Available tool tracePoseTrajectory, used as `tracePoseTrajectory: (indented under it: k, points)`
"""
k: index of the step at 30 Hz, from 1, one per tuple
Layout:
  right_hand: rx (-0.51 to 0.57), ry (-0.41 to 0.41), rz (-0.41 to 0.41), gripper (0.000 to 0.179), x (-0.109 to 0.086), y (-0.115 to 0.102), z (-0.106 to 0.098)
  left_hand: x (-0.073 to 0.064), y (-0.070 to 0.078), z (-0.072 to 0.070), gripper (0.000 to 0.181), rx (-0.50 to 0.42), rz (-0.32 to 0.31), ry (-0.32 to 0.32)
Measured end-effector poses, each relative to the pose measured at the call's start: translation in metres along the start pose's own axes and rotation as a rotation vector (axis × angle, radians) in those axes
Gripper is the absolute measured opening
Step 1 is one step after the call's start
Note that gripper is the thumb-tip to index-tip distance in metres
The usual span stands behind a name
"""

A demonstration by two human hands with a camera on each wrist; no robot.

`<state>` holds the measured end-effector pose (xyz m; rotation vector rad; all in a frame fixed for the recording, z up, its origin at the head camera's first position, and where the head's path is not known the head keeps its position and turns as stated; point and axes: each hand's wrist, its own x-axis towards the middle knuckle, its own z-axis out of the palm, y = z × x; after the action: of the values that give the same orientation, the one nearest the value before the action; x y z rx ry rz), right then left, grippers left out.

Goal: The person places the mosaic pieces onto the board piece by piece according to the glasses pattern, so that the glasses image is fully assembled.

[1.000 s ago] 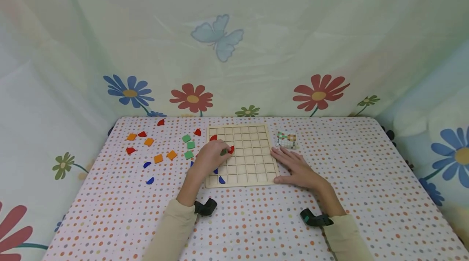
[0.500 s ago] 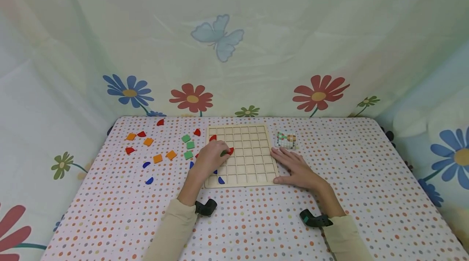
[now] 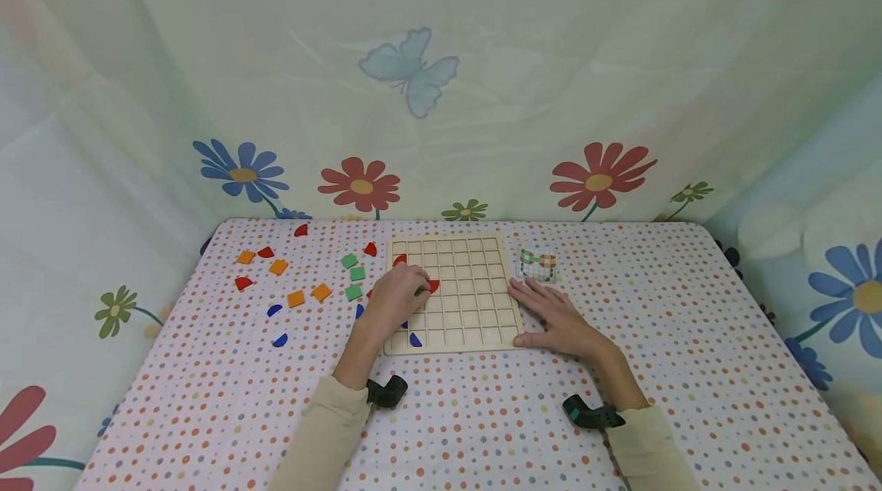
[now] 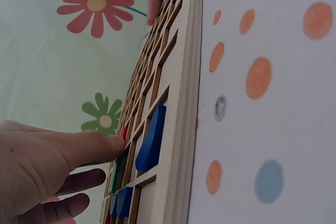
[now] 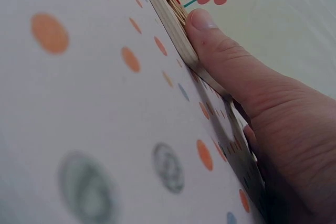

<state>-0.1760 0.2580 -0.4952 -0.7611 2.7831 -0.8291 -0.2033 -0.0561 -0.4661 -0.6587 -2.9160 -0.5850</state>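
Left hand touches one red piece, a finger extended; right hand lies spread at one board; four orange squares dot the bench.

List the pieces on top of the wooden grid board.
The board bears red pieces and blue pieces; a green piece shows in the left wrist view. The left hand covers some cells, so whatever else lies there cannot be seen.
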Motion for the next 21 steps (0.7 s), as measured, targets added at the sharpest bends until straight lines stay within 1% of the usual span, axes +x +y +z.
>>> tracePoseTrajectory:
  k: [3,8,12,15,17,21]
  points:
    - [0.006,0.003,0.001,0.09,0.0,-0.001,-0.001,0.0,0.002,-0.002,0.009,0.033,0.017,0.006]
    - [0.007,0.003,-0.004,0.09,-0.001,-0.002,0.0,-0.003,0.002,-0.003,0.01,0.046,0.039,0.006]
    - [0.003,0.007,-0.014,0.09,-0.002,-0.002,0.002,-0.012,-0.003,-0.007,0.016,-0.008,0.031,0.021]
    - [0.004,0.012,-0.017,0.089,-0.001,-0.002,0.002,-0.023,-0.012,-0.017,0.025,-0.057,-0.002,0.047]
    - [-0.004,0.01,-0.011,0.089,0.0,-0.003,0.002,-0.032,-0.021,-0.024,0.032,-0.062,-0.034,0.072]
    - [-0.009,0.002,-0.007,0.089,0.0,-0.001,0.0,-0.052,-0.048,-0.039,0.05,-0.042,-0.094,0.115]
